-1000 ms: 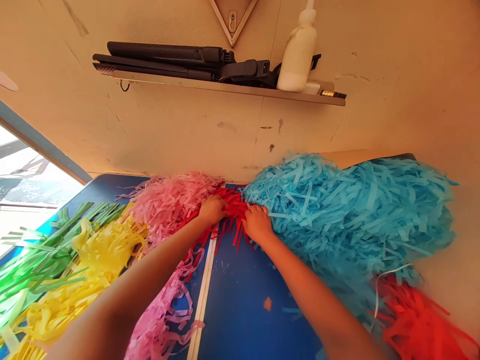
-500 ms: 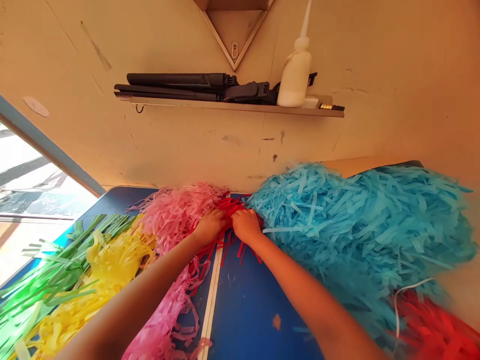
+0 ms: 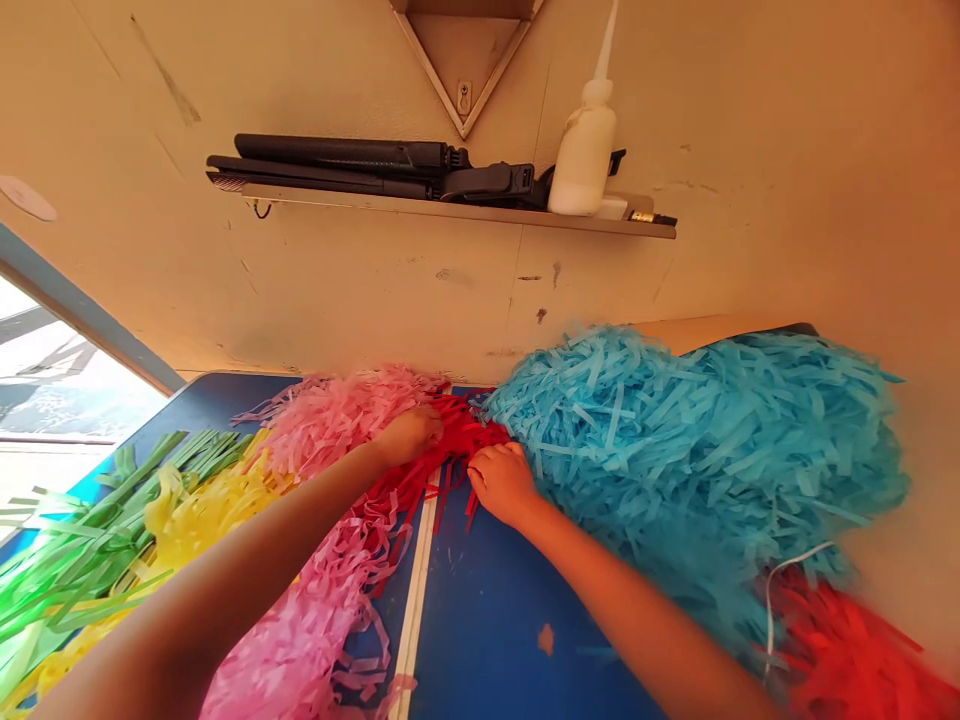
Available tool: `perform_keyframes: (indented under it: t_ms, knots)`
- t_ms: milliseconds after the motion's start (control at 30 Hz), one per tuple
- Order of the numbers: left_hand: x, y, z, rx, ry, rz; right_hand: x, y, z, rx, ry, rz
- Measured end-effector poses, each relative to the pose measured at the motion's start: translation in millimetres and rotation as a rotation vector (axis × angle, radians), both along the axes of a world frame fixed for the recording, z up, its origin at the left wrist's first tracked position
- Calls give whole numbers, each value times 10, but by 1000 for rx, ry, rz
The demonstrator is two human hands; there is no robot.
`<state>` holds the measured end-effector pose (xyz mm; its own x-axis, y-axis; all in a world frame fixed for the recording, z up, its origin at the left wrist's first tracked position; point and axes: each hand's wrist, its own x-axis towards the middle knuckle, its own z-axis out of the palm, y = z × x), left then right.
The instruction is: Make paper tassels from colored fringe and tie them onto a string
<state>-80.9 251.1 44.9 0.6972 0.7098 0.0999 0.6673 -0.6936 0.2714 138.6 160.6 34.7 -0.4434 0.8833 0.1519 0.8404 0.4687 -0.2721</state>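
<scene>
A bundle of red paper strips (image 3: 457,445) lies on the blue table (image 3: 487,600) between a pink strip pile (image 3: 337,420) and a big light-blue strip pile (image 3: 675,450). My left hand (image 3: 409,435) rests curled on the red strips at the pink pile's edge. My right hand (image 3: 504,482) is closed over the red strips' near ends, beside the blue pile. How firmly either hand grips is partly hidden by the fingers.
Yellow strips (image 3: 187,510) and green strips (image 3: 82,540) lie at the left, more red strips (image 3: 847,650) at the lower right. A wall shelf (image 3: 450,205) carries black tools (image 3: 360,165) and a white squeeze bottle (image 3: 585,150). A window opening (image 3: 45,380) is far left.
My right hand has drawn back toward me and slightly right along the red strips. My left hand has shifted a little left and farther away. The two hands have come apart.
</scene>
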Motion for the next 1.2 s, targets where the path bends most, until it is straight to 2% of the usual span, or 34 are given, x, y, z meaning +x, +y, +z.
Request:
perform_keyframes:
  t_ms: [167,267,367,467,567,633,700,733,800,933,1033,1100,1200]
  knots:
    - [-99,24,122,-19,-94,123,-212,-19,-49,-61,50,69]
    - [-115,21,242,-8,-126,230,-403,-1,-67,-129,59,7]
    - [-69,-78,313,28,-141,355,-540,48,-47,-174,84,-56]
    - [49,-326,256,106,-129,496,-591,116,-1,-198,137,-59]
    - [175,-606,106,184,-68,631,-593,174,36,-217,186,-47]
    - [221,-709,40,218,-16,706,-592,191,41,-219,206,-38]
    - [225,-716,76,241,25,749,-592,179,27,-226,205,-43]
    - [213,-693,144,254,37,760,-591,163,12,-235,196,-49]
    - [166,-628,374,299,44,772,-580,118,-27,-258,171,-63]
    - [71,-592,1017,474,40,783,-534,34,-71,-275,166,-115]
    - [59,-736,1411,622,63,710,-518,-46,29,-275,215,-170]
    - [70,-913,1566,694,83,620,-539,-177,173,-261,275,-200]
    - [88,-1250,1669,860,100,422,-633,-546,425,-204,403,-170]
